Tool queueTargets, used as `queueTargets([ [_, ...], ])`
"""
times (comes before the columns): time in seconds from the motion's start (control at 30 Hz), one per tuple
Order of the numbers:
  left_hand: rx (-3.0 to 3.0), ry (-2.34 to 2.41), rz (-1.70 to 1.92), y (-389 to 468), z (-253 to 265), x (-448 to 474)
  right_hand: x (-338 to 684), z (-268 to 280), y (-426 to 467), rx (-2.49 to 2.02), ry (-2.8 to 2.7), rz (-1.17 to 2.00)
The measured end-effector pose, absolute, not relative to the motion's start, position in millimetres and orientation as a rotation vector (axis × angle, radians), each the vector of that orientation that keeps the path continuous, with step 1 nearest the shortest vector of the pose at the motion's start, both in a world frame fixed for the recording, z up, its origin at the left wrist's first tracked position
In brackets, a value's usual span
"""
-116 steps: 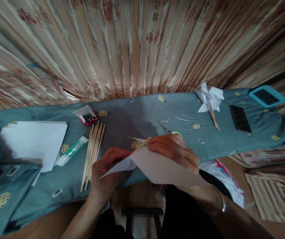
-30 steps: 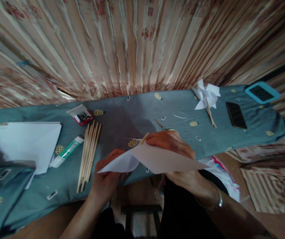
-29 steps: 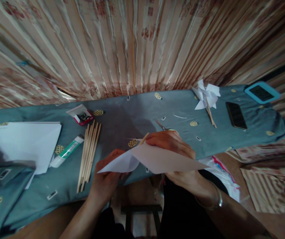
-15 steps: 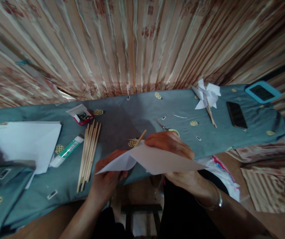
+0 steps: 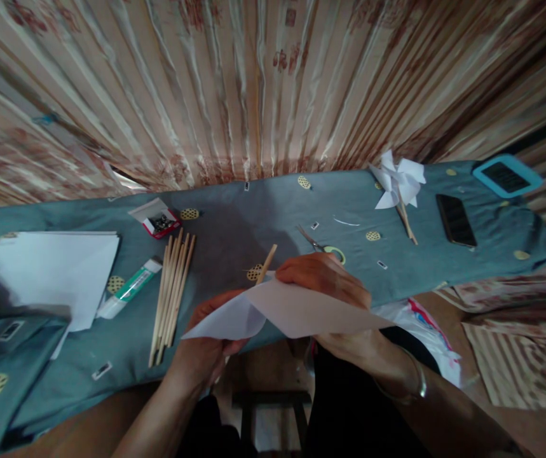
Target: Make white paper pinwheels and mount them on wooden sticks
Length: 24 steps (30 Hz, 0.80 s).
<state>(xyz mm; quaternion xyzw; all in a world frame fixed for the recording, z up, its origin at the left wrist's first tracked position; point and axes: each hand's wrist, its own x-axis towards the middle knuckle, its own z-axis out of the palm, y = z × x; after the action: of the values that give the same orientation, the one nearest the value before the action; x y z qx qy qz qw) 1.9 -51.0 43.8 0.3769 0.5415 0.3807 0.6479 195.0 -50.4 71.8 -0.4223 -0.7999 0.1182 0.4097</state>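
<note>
Between my hands is a folded white paper pinwheel (image 5: 296, 308), its blades spread out to both sides. A wooden stick (image 5: 267, 264) pokes up behind its middle and slants down toward my left hand (image 5: 206, 353). That hand is closed around the stick, though paper hides part of the grip. My right hand (image 5: 334, 280), with a bangle at the wrist, pinches the pinwheel near its centre; its fingertips are partly covered. Just beyond it on the table lie scissors (image 5: 320, 247) with pale green handles.
On the left are white paper sheets (image 5: 48, 273), a green-and-white box (image 5: 129, 289), several wooden sticks (image 5: 172, 296) and an opened small red box (image 5: 162, 224) of pins. To the right lie finished pinwheels (image 5: 399, 181), a phone (image 5: 456, 219) and a blue-framed device (image 5: 506, 176). Curtains hang behind.
The stick's top has shifted slightly left and higher, and my left hand has dropped a little. My right hand stays nearly still on the paper.
</note>
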Motion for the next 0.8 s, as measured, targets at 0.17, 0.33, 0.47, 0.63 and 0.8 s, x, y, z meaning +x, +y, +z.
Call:
queueTargets([
  [0.17,0.547,1.026,0.776,-53.0,42.7,3.5,192.9,69.0,-50.6,-1.047,-1.952,0.289],
  [0.33,0.451,1.007,0.786,-53.6,43.5,2.4,192.6,69.1,-50.9,-1.027,-1.967,0.311],
  [0.47,0.471,1.008,0.812,-52.9,44.9,3.4,193.0,68.6,-51.8,-1.012,-1.968,0.301],
  [0.63,0.386,1.031,0.863,-48.1,49.0,6.0,194.0,70.0,-54.8,-1.022,-1.972,0.272],
  [0.8,0.327,1.007,0.867,-47.4,52.7,7.9,197.6,78.4,-59.1,-1.067,-2.030,0.323],
])
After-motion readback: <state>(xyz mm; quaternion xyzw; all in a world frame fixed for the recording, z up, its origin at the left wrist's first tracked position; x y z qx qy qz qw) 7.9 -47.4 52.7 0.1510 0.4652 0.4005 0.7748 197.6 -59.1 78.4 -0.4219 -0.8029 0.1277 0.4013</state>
